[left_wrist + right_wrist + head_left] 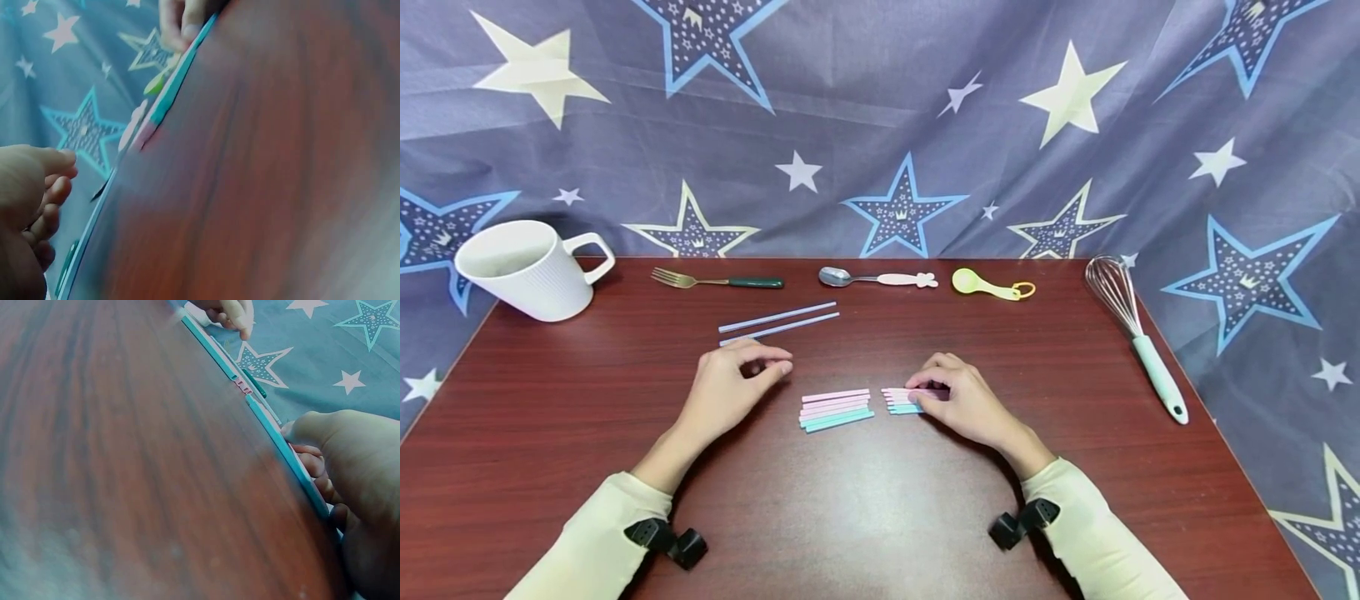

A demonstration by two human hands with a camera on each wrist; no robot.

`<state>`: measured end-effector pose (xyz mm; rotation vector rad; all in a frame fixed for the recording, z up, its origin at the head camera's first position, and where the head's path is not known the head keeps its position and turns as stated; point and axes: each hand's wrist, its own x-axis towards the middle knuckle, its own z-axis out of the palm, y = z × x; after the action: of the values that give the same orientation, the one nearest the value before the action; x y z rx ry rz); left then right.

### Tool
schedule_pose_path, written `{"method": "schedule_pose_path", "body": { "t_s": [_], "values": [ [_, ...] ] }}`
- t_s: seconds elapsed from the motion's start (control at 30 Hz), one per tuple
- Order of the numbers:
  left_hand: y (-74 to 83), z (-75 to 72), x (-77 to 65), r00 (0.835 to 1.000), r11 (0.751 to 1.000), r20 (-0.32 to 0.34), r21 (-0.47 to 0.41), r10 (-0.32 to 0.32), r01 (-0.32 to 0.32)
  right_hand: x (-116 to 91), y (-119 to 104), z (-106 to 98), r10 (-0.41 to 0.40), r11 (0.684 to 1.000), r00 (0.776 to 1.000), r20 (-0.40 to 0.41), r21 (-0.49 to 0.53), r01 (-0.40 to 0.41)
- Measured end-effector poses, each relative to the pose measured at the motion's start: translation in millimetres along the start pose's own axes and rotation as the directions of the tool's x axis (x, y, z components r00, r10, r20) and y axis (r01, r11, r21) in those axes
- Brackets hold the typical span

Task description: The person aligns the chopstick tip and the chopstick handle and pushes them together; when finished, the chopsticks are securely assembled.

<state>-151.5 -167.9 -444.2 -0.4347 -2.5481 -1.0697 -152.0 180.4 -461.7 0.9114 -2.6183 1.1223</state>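
Observation:
Two rows of short straws lie side by side at mid-table. The left row has pink straws (835, 403) above teal straws (840, 422). The right row (891, 397) shows the same colours, its right part hidden under my right hand (962, 400). With thumb and fingers, that hand pinches a pink straw at the row's top edge. My left hand (733, 383) hovers at the left, fingers loosely bent, thumb near the index finger, holding nothing. Just beyond it lie two long blue straws (778, 317), the nearer one partly covered by the hand.
Along the back stand a white mug (542, 275), a green-handled fork (722, 281), a spoon (876, 277) with a white handle and a yellow measuring spoon (988, 286). A whisk (1138, 342) lies near the right edge. A star-patterned cloth (820, 100) hangs behind the table.

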Motion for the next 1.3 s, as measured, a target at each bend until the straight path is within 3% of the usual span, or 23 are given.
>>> {"method": "schedule_pose_path", "body": {
  "t_s": [0.2, 0.37, 0.7, 1.3],
  "values": [
    [14.3, 9.0, -8.0, 0.988, 0.997, 0.157, -0.08, 0.006, 0.007, 0.2, 0.3, 0.9, -0.007, 1.0, 1.0, -0.004, -0.007, 0.007],
    [18.4, 17.2, -12.2, 0.978, 0.995, 0.209, -0.098, -0.001, 0.022, -0.5, 1.7, 1.8, -0.006, 1.0, 1.0, -0.004, -0.011, 0.006],
    [19.0, 28.8, -20.6, 0.974, 0.999, 0.225, -0.043, 0.006, 0.004, -0.3, 1.8, 1.2, -0.01, 1.0, 1.0, -0.007, -0.005, 0.01],
    [21.0, 31.0, -21.4, 0.978, 0.999, 0.207, -0.043, -0.015, 0.024, 0.3, -1.1, -0.1, 0.02, 1.0, 1.0, 0.012, -0.018, -0.02]
  ]
}}
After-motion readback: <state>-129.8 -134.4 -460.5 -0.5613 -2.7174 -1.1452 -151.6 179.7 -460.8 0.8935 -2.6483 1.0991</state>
